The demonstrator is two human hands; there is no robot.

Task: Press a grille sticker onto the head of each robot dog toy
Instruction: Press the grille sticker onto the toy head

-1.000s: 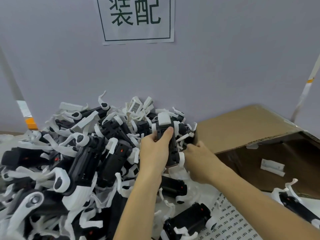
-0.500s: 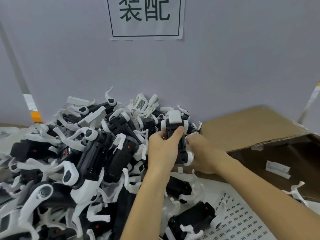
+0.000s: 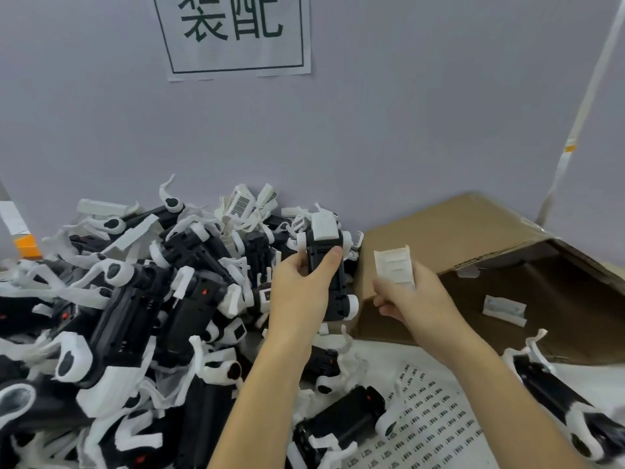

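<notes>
left hand [image 3: 301, 292] grips robot dog toy [image 3: 326, 265] upright, head up for access; right hand [image 3: 411, 299] pinches white ribbed piece [image 3: 395, 265] beside it, likely to fit on

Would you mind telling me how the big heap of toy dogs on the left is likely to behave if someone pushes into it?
The heap would probably shift and slide rather than move as one, since the dogs lie loosely at all angles. Their thin white legs stick out and interlock, so pulling one may drag its neighbours. Those at the near edge might tumble toward the sticker sheet.
</notes>
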